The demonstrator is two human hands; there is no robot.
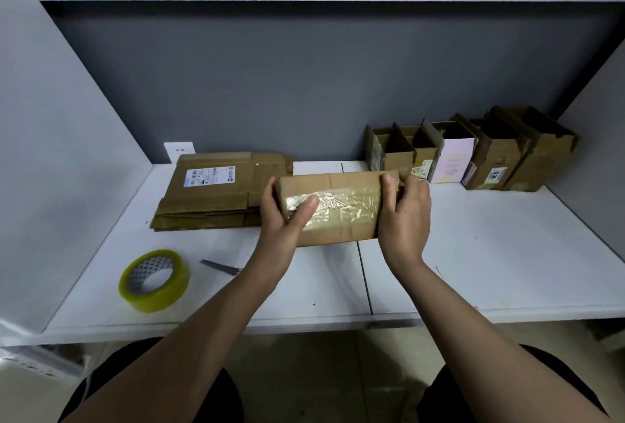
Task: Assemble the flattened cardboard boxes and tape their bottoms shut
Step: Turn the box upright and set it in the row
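Observation:
I hold a small brown cardboard box (341,186) over the middle of the white table, its bottom turned toward me. A wrinkled band of clear tape (341,208) runs across that bottom. My left hand (287,216) grips the box's left end, thumb pressed on the tape. My right hand (404,216) grips the right end, thumb over the top edge. A stack of flattened cardboard boxes (216,192) lies behind and left of the box. A roll of yellowish clear tape (154,280) stands at the front left, with scissors (220,267) to its right.
Several assembled open-topped boxes (473,152) stand in a row at the back right against the dark wall. The white table (490,270) has a seam down its middle and grey side panels left and right. A wall outlet (179,152) sits behind the flat stack.

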